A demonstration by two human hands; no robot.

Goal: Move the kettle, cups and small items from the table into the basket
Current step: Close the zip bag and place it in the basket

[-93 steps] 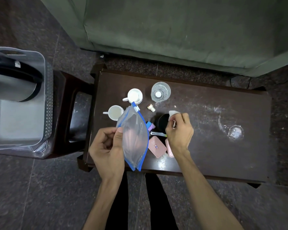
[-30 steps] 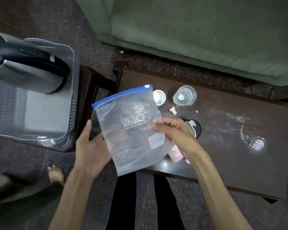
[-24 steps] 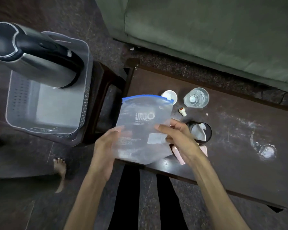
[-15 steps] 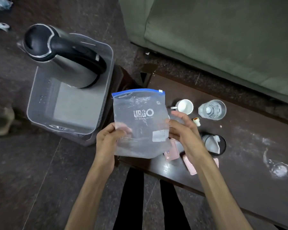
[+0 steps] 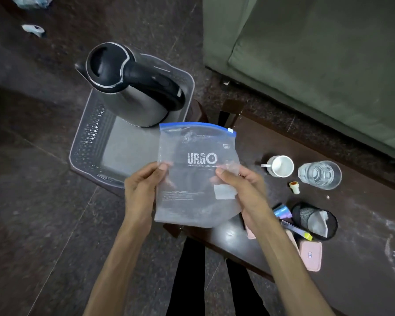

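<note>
While both hands (image 5: 198, 192) pinch zip bag (image 5: 197, 176) upright, blue seal uppermost.

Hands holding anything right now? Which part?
Yes: both hands hold the clear zip bag upright by its side edges, about mid-height. Left hand pinches the left edge, right hand the right edge.
</note>
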